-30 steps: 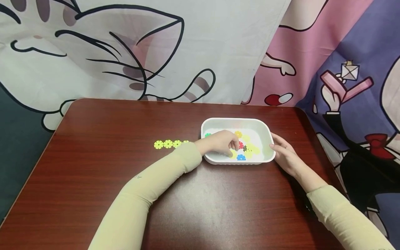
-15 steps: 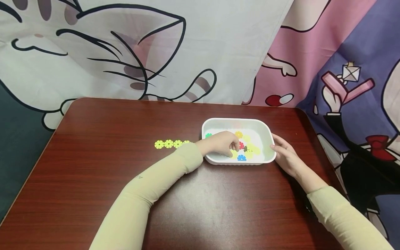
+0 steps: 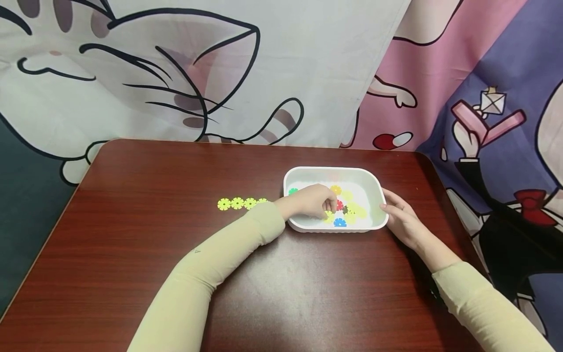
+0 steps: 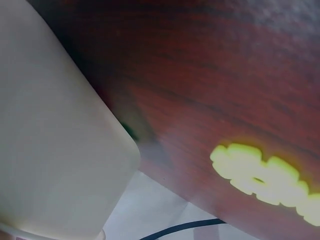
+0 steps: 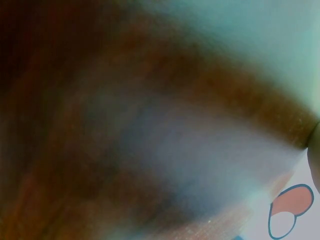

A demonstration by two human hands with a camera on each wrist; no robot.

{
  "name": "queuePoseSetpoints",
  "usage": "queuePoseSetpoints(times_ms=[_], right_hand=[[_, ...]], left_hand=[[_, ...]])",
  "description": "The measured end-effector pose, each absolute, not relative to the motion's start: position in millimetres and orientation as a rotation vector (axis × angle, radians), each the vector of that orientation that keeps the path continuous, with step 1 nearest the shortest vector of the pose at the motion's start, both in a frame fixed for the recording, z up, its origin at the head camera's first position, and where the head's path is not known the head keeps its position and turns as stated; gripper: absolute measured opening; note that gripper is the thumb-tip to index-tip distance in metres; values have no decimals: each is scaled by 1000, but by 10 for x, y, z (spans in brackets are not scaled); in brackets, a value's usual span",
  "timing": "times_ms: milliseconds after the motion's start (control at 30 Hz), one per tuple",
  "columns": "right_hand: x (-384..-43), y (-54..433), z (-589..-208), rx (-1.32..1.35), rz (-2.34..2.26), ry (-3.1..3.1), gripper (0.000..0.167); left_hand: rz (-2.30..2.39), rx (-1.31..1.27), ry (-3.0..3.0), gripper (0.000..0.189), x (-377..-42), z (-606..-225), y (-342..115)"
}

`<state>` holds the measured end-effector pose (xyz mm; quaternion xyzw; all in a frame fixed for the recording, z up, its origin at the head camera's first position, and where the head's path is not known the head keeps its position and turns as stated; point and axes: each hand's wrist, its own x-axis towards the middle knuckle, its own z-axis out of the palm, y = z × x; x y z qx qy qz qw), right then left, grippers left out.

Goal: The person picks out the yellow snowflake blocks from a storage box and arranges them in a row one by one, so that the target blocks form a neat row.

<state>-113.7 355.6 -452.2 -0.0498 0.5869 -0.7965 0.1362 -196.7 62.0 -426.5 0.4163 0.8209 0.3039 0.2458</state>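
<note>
Lying beside the left fingers (image 3: 328, 199) is a yellow flower piece (image 3: 329, 217).

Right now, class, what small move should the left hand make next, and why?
Probably, the left hand should pinch the yellow flower piece right beside it in the white tray; whether it already grips one is unclear. That piece matches the yellow row on the table in colour, and the right hand holds the tray's rim, which should help keep it steady.

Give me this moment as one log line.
left hand: curled inside white tray, grip unclear | right hand: touching tray's right end | yellow flower-shaped discs: row on brown table, left of tray
</note>
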Motion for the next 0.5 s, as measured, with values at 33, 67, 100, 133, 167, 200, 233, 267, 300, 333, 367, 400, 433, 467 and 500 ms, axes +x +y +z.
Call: queuePoseSetpoints(times_ms=[33,67,100,133,167,200,233,267,300,333,367,400,433,467,500], right_hand=[[-1138,3558,-4523,-145,-2303,1703,45],[-1138,3560,-4524,-146,-2300,1708,45],[-1139,3561,-4525,-146,-2297,1712,45],[-1139,3562,-4525,-148,-2295,1714,45],[-1140,3564,-4527,-149,-2294,1717,45],[-1140,3564,-4527,-150,-2294,1716,45],[-1140,3564,-4528,-150,-2295,1716,45],[-1140,3565,-4529,-149,-2296,1717,45],[-1140,3564,-4529,-148,-2298,1715,45],[-1140,3562,-4528,-145,-2299,1715,45],[-1140,3560,-4527,-141,-2303,1711,45],[-1140,3558,-4526,-138,-2304,1712,45],[-1139,3557,-4525,-135,-2304,1712,45],[-1139,3555,-4524,-132,-2305,1711,45],[-1139,3555,-4523,-129,-2307,1709,45]], left_hand=[[834,1136,2240,15,-1969,-4269,622],[838,1134,2239,15,-1968,-4269,623],[845,1134,2237,14,-1968,-4270,624],[853,1135,2234,13,-1968,-4268,624],[859,1137,2234,13,-1966,-4262,623],[873,1140,2230,12,-1963,-4255,621],[888,1140,2227,12,-1962,-4251,619],[904,1139,2224,11,-1962,-4245,617],[923,1136,2221,10,-1962,-4237,615],[942,1130,2218,10,-1961,-4227,611],[961,1125,2217,9,-1960,-4219,608],[987,1117,2215,9,-1959,-4213,605],[1007,1116,2213,9,-1961,-4205,601],[1033,1116,2209,9,-1964,-4197,598],[1054,1118,2209,9,-1967,-4188,593]])
